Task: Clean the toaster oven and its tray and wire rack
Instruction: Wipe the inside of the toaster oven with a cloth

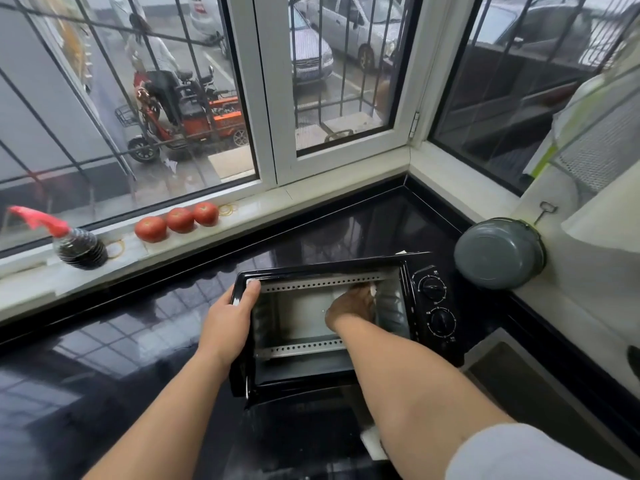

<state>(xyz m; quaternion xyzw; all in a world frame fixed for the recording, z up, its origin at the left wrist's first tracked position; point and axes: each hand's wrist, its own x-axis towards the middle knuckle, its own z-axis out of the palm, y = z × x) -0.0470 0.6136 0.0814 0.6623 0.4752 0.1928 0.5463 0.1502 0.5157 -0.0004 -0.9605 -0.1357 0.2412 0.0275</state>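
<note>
Black toaster oven (332,323): left fingers (251,292) on its frame (right hand (349,306) inside).

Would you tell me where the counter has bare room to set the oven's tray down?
The black counter is bare left of the toaster oven, up to the sill with the tomatoes and bottle. It is crowded to the oven's right, near the grey pot.

dim grey daylight from windows (242,81) | countertop (104,341) glare | wide-angle edge bending
</note>
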